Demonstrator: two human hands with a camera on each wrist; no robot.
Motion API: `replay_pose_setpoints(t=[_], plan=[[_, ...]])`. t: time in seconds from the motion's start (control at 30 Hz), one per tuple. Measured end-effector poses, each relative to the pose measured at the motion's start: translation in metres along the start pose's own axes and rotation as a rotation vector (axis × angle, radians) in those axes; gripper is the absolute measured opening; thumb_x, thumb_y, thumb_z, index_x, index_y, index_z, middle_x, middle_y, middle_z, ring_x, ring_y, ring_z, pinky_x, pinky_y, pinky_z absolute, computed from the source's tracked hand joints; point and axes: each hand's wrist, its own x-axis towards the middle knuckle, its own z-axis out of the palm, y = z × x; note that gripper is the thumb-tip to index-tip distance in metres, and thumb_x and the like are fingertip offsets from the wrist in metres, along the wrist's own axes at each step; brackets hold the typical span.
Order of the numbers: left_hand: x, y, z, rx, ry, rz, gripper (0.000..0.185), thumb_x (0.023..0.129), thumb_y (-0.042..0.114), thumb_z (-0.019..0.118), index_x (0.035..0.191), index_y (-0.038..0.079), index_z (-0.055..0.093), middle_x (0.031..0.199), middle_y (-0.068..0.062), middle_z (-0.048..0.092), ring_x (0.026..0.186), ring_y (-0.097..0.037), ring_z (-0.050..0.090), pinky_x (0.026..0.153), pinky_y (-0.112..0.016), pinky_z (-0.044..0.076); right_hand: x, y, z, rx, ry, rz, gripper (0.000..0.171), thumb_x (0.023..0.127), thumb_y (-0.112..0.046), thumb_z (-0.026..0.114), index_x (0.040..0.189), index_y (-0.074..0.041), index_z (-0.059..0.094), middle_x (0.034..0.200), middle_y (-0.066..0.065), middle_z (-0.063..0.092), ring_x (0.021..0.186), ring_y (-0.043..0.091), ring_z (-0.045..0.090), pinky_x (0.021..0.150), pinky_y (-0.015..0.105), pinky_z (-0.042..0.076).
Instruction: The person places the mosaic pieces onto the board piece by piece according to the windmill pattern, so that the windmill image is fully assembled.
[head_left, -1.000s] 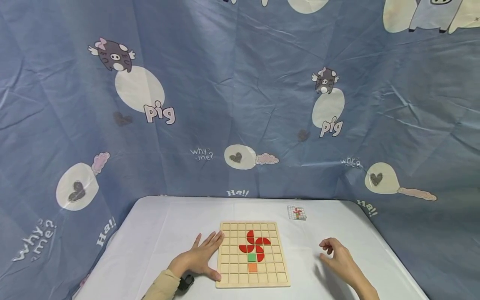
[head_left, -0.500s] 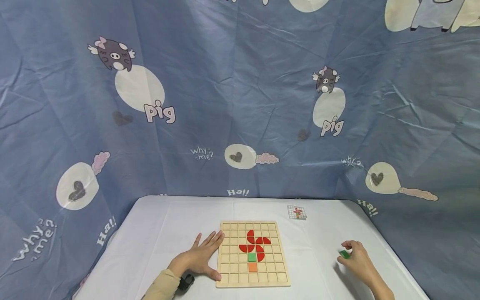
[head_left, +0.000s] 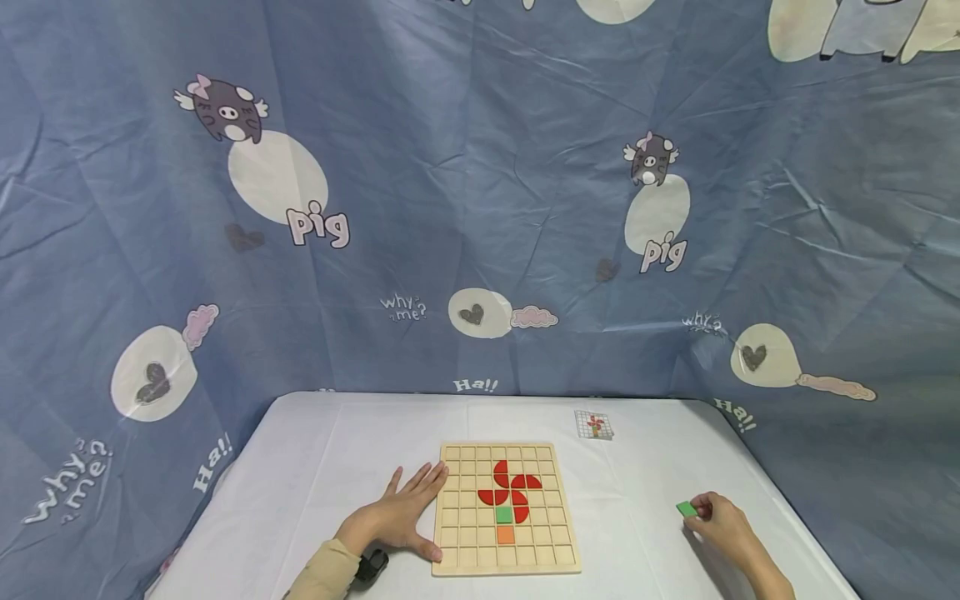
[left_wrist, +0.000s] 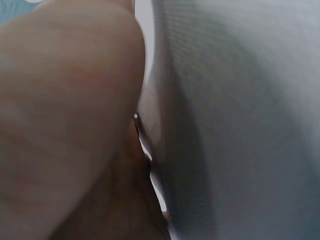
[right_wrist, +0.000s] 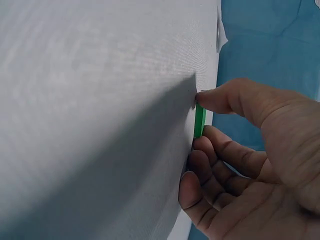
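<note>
A square wooden grid board [head_left: 468, 560] lies on the white table. Red quarter-round pieces [head_left: 492, 497] make a pinwheel on it, with one green square tile [head_left: 504, 515] and an orange square tile [head_left: 506, 535] below. My left hand [head_left: 397, 521] rests with spread fingers along the board's left edge, thumb and fingertips touching it. At the right of the table my right hand [head_left: 723, 525] pinches another green square tile [head_left: 686, 508] by its edges. In the right wrist view that green tile [right_wrist: 199, 120] sits between thumb and index finger, close to the table.
A small pattern card [head_left: 594, 425] printed with a grid and a red pinwheel lies behind the board, to the right. A blue pig-patterned curtain [head_left: 480, 208] hangs behind and beside the white table [head_left: 360, 450]. The left wrist view holds mostly skin and white cloth.
My right hand has moved right, and the green tile has come into view at its fingertips. Since then the tile has turned to lie flatter. The left hand and board have stayed put.
</note>
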Motion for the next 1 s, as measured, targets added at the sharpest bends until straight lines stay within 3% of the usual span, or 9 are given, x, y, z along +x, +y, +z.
replay_pose_setpoints(t=[0.2, 0.47, 0.77, 1.0], plan=[[0.0, -0.001, 0.003, 0.008, 0.005, 0.004, 0.125, 0.055, 0.079, 0.056, 0.147, 0.01, 0.006, 0.153, -0.007, 0.002, 0.14, -0.029, 0.001, 0.105, -0.062, -0.005, 0.0, -0.001, 0.001, 0.001, -0.009, 0.02, 0.042, 0.074, -0.027, 0.072, 0.095, 0.006, 0.057, 0.082, 0.007, 0.057, 0.075, 0.019, 0.054, 0.061, 0.032, 0.049], [-0.001, -0.001, 0.004, -0.002, 0.007, 0.004, 0.125, 0.056, 0.078, 0.058, 0.147, 0.01, 0.005, 0.153, -0.007, 0.002, 0.14, -0.029, 0.001, 0.105, -0.062, -0.005, -0.001, -0.003, 0.002, 0.011, 0.011, 0.018, 0.03, 0.076, -0.017, 0.07, 0.089, 0.005, 0.057, 0.077, 0.006, 0.057, 0.068, 0.016, 0.053, 0.055, 0.027, 0.047], [-0.001, 0.0, 0.0, -0.006, 0.009, 0.008, 0.125, 0.056, 0.077, 0.059, 0.147, 0.009, 0.006, 0.153, -0.009, 0.003, 0.139, -0.03, 0.002, 0.105, -0.063, -0.004, 0.0, -0.005, 0.003, 0.014, 0.027, 0.007, 0.025, 0.074, -0.014, 0.069, 0.088, 0.004, 0.058, 0.078, 0.006, 0.058, 0.07, 0.016, 0.054, 0.056, 0.028, 0.047], [-0.001, 0.0, 0.0, -0.005, 0.009, -0.003, 0.125, 0.055, 0.077, 0.059, 0.147, 0.009, 0.007, 0.153, -0.009, 0.004, 0.14, -0.029, 0.002, 0.105, -0.062, -0.005, -0.002, -0.035, 0.019, 0.017, 0.053, -0.06, 0.025, 0.07, -0.012, 0.069, 0.088, 0.002, 0.06, 0.079, 0.004, 0.057, 0.072, 0.014, 0.054, 0.06, 0.027, 0.048]])
